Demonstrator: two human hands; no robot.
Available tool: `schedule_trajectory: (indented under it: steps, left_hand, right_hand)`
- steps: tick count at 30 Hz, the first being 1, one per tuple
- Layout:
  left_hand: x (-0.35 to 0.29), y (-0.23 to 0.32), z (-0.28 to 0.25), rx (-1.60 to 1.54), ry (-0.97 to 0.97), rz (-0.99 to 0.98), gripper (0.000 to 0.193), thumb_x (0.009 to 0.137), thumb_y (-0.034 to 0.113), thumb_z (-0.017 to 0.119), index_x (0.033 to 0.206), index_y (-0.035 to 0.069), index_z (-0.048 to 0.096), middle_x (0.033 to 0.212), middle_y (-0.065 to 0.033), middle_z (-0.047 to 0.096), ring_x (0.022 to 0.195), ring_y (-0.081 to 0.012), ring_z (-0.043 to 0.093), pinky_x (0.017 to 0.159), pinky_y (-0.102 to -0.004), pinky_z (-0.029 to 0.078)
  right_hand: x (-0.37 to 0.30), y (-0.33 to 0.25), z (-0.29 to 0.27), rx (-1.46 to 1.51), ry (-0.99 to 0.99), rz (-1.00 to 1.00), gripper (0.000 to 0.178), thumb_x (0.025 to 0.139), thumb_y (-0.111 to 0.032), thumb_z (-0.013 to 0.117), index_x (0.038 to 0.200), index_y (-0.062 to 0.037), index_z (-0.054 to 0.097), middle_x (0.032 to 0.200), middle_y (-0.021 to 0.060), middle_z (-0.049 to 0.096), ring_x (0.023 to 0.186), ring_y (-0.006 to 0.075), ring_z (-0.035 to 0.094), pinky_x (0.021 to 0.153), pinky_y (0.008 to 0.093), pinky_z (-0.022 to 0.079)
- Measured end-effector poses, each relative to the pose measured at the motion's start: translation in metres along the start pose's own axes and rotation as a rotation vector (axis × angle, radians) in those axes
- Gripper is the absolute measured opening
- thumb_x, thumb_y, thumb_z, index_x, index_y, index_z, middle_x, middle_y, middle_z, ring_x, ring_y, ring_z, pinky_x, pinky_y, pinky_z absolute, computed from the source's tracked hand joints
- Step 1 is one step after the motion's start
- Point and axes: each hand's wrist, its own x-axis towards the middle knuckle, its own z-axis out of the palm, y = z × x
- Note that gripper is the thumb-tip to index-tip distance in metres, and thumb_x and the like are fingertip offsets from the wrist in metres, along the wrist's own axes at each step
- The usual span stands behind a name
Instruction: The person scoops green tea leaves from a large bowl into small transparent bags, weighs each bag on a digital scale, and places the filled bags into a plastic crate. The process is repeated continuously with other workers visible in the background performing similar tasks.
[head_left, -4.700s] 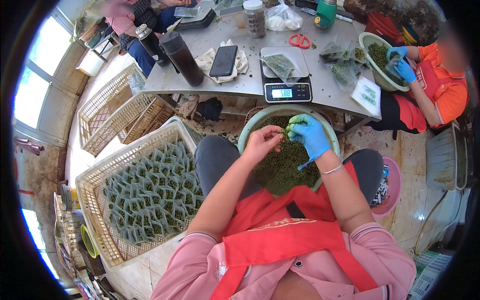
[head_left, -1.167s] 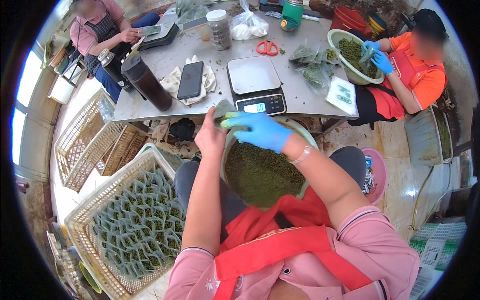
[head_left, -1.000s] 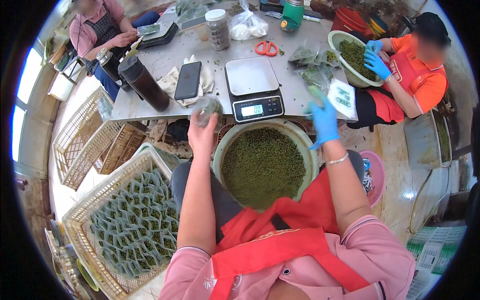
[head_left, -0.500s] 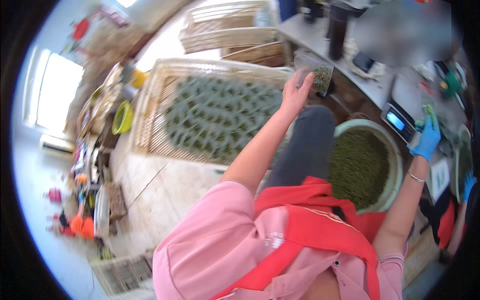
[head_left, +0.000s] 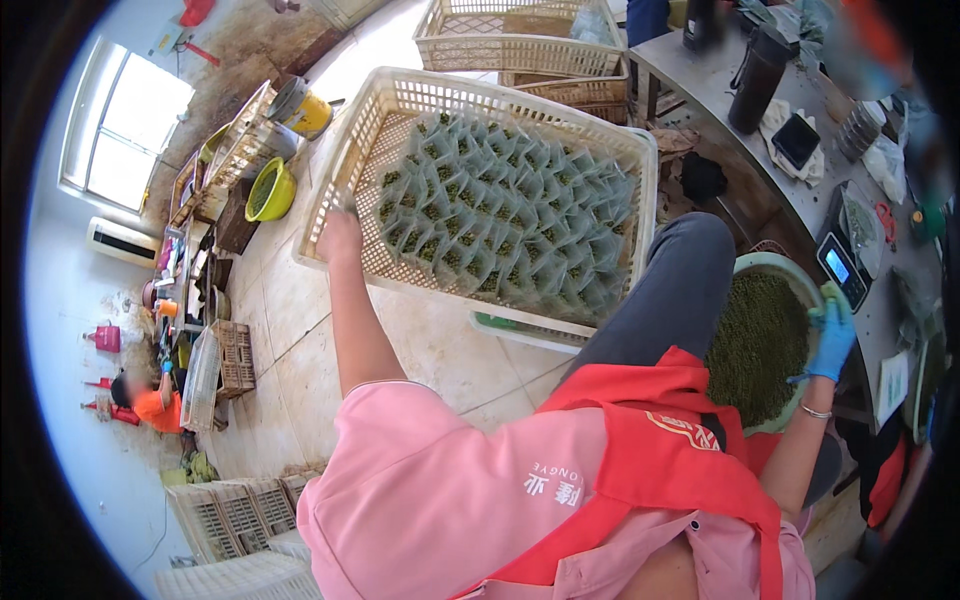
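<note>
Glowing scale display near right hand

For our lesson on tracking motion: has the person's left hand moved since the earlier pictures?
Yes: against the bag-filled crate, the left hand has moved away from the table, to the crate's far end.

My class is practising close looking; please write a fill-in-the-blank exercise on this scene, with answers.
The right hand wears a ____ glove.
The left hand, near the crate, is ____ (gloved/bare).
The bags stand ____ the crate (inside/beside).
The apron is coloured ____.

Missing words: blue; bare; inside; red.
</note>
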Motion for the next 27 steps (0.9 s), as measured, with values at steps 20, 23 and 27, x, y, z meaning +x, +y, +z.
schedule_trajectory:
  steps: [20, 23, 27]
  left_hand:
    - [-0.200, 0.236, -0.015, -0.452, 0.263, 1.237, 0.024, 0.080, 0.025, 0.061, 0.103, 0.016, 0.064, 0.084, -0.0097, 0.066, 0.074, -0.0279, 0.063, 0.064, -0.0386, 0.050]
    - [-0.303, 0.308, -0.026, -0.743, -0.006, 1.729, 0.022, 0.078, 0.019, 0.062, 0.098, 0.010, 0.061, 0.089, -0.0108, 0.065, 0.077, -0.0294, 0.063, 0.067, -0.0400, 0.050]
    - [-0.411, 0.362, -0.005, -0.752, -0.518, 1.951, 0.051, 0.074, 0.032, 0.069, 0.119, 0.014, 0.052, 0.110, -0.0102, 0.060, 0.076, -0.0274, 0.063, 0.066, -0.0373, 0.051]
  right_hand:
    - [-0.077, 0.064, 0.037, -0.759, -0.093, 0.080, 0.028, 0.073, -0.025, 0.068, 0.091, -0.0057, 0.060, 0.089, 0.0168, 0.063, 0.080, 0.0340, 0.061, 0.071, 0.0414, 0.048]
    - [-0.081, 0.024, 0.027, -0.504, -0.046, 0.162, 0.030, 0.074, -0.024, 0.069, 0.094, -0.0037, 0.062, 0.088, 0.0165, 0.064, 0.076, 0.0282, 0.063, 0.069, 0.0357, 0.049]
    - [-0.091, 0.006, 0.021, -0.330, -0.084, 0.083, 0.028, 0.075, -0.018, 0.068, 0.098, -0.0025, 0.063, 0.086, 0.0149, 0.065, 0.073, 0.0215, 0.063, 0.066, 0.0313, 0.050]
